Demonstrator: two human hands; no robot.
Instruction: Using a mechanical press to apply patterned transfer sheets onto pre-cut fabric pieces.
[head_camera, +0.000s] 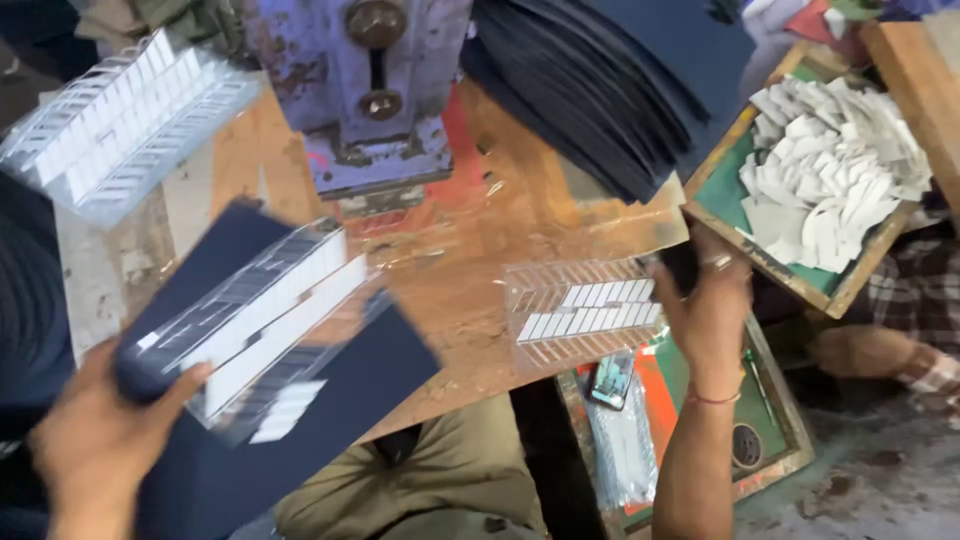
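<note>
While raised, right hand (705, 310) pinching clear strip sheet (585, 310); left hand (95, 435) clasping navy card (250, 400).

Bare desk (470, 270) lay open at frame centre. The blue press (375, 90) blocked the top centre, a dark sheet stack (600, 90) the upper right, a clear tray (120, 120) the upper left.

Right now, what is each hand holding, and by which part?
Left hand grips the dark blue sheets and clear strip at their near-left edge. Right hand holds another clear strip by its right end.
</note>
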